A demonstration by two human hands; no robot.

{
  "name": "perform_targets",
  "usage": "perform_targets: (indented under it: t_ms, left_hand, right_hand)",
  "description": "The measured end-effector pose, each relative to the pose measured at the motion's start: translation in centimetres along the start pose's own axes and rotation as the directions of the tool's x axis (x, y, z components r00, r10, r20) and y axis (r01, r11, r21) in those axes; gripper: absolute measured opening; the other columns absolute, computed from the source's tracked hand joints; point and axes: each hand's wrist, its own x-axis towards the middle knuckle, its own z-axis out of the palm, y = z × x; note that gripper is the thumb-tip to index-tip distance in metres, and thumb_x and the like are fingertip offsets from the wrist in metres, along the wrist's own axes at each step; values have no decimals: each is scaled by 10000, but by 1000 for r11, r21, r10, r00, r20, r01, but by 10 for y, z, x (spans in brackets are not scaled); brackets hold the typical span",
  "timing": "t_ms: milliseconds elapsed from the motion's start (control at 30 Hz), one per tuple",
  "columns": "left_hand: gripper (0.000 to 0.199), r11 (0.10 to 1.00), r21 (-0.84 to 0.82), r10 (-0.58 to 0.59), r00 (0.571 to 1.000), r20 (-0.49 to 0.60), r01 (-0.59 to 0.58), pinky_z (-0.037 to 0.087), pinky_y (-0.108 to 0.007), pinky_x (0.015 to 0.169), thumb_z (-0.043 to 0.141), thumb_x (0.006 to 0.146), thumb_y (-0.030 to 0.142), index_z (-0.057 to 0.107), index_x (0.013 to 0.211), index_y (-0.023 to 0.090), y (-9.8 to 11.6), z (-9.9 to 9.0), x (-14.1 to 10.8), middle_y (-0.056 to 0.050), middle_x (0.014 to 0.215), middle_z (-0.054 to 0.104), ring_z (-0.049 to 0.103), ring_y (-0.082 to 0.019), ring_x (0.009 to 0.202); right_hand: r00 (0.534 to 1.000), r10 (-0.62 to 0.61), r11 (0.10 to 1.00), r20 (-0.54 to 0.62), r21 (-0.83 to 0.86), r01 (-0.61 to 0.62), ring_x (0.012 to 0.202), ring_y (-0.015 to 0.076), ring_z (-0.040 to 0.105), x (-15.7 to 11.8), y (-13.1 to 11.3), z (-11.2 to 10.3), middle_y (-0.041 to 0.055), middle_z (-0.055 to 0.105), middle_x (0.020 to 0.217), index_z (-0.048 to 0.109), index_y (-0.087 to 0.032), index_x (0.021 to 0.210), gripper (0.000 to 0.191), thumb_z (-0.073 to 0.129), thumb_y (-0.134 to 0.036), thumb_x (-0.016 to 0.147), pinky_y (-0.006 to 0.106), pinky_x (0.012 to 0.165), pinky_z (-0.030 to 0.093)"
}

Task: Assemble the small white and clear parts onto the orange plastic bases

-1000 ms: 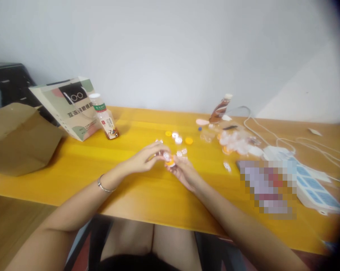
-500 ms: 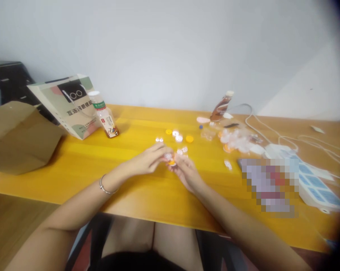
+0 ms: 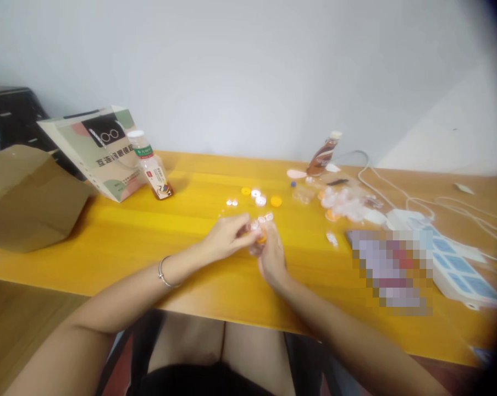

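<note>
My left hand (image 3: 228, 237), with a bracelet at the wrist, is closed with its thumb and fingers on a small orange-and-white piece (image 3: 261, 237). From the other side my right hand (image 3: 273, 256) grips the same piece, and fingers hide most of it. Just behind the hands lie small white pieces (image 3: 269, 217). Farther back are an orange disc (image 3: 276, 201), a yellow disc (image 3: 246, 191) and white ring-like discs (image 3: 260, 201). Two tiny white pieces (image 3: 232, 202) rest to the left of these. The exact kind of the held piece is too blurred to tell.
On the left of the table (image 3: 120, 258) stand a brown paper bag (image 3: 29, 203), a printed gift bag (image 3: 108, 157) and a labelled bottle (image 3: 155, 173). To the right are a cola bottle (image 3: 324, 154), a plastic-wrapped heap (image 3: 349, 203), a blurred-out flat object (image 3: 388, 269), and a power strip (image 3: 458, 264) with cables.
Both hands have shifted slightly to the right, still together on the orange-and-white piece. My left thumb now reaches across it, and the right hand is turned more upright.
</note>
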Motion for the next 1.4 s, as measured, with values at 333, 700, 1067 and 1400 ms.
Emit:
perform_targets:
  t_ms: [333,700,1067,1400]
  left_hand:
    - [294,961,248,135,989,-52,-119,298,-191,476,441,804,446,472,747,160,4,-3,-5,21,581,493,421,-77,489]
    - [309,846,307,413,900,138,-435,347,-226,510,429,811,448,514,704,170,-21,-9,2,-22,627,543,488,-109,557]
    - [389,722,-681,-92,992,86,126,366,-347,947,408,867,387,502,1181,177,-23,2,6,-104,1174,552,498,-204,1102]
    - [269,721,-674,-216,976,3,161,447,-306,840,605,728,230,573,969,116,-2,12,5,-94,966,627,590,-164,883]
  right_hand:
    - [998,13,1000,-56,29,-11,438,62,334,0,-5,-2,-69,373,542,386,-212,616,313,506,-475,735,174,380,261]
    - [844,442,851,304,156,-502,350,27,59,0,-7,-1,-123,188,386,341,-205,566,311,455,-408,772,159,328,112]
    - [825,361,680,435,482,-552,345,52,215,9,-11,-3,-84,312,414,483,-194,734,315,310,-413,878,161,388,248]
    - [906,334,762,260,491,-422,330,45,121,2,-11,1,-116,224,384,406,-204,648,276,373,-395,844,153,346,192]
